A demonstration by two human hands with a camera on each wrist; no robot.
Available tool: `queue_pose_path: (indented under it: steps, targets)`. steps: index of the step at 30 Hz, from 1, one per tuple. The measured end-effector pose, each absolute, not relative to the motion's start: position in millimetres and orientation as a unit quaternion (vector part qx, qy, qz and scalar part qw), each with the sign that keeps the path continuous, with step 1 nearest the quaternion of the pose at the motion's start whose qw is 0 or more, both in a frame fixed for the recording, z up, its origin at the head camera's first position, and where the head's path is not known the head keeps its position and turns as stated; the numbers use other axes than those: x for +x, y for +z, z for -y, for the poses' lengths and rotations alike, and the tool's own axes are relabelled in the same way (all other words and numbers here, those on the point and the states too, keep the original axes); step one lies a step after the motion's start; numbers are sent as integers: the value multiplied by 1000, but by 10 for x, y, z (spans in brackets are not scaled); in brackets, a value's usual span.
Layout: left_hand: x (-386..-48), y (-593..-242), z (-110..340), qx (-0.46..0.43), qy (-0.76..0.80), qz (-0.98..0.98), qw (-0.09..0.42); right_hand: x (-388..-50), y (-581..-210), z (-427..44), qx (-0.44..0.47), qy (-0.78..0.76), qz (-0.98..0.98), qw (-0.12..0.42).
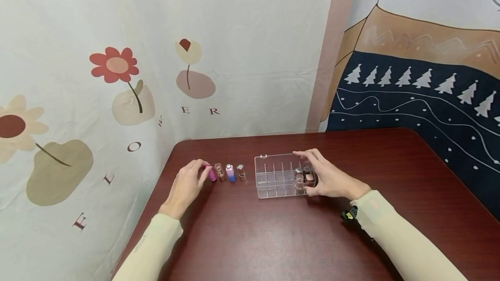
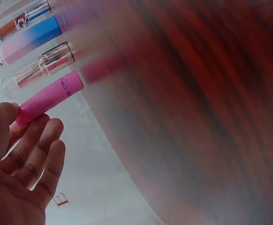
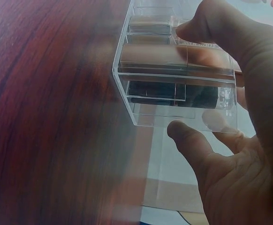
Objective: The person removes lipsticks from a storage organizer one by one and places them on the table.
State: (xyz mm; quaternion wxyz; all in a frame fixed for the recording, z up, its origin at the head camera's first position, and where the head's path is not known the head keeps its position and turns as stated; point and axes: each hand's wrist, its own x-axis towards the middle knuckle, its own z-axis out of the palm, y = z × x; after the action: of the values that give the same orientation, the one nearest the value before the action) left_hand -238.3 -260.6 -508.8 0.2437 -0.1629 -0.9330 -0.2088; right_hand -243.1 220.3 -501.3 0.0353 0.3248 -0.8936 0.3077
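Observation:
My left hand (image 1: 187, 183) pinches the top of a bright pink lipstick tube (image 2: 52, 96) between thumb and fingers; whether its base touches the table I cannot tell. Beside it, in a row, stand a clear-capped lip tube (image 1: 220, 172), a pink-to-blue lipstick (image 1: 230, 172) and another clear-and-dark lip tube (image 1: 241, 172). Farther right is a clear compartment organizer (image 1: 275, 185). My right hand (image 1: 330, 177) holds its right end, thumb at the front and fingers at the back. Several tubes stand in the right-end compartments, among them a brownish tube (image 3: 150, 56) and a black one (image 3: 150, 91).
All this is on a dark red-brown wooden table (image 1: 250, 237). A pale flower-print cloth (image 1: 254, 55) hangs behind its far edge and left side. On the right hangs a dark blue tree-print cloth (image 1: 410, 103). A small black device (image 1: 349, 214) is at my right wrist.

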Motion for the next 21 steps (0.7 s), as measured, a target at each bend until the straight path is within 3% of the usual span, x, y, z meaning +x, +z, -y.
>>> queue_pose_path:
  steps: [21]
  targets:
    - [-2359, -5028, 2580, -129, -213, 947, 202, -2437, -5013, -2194, 331, 304, 892, 49]
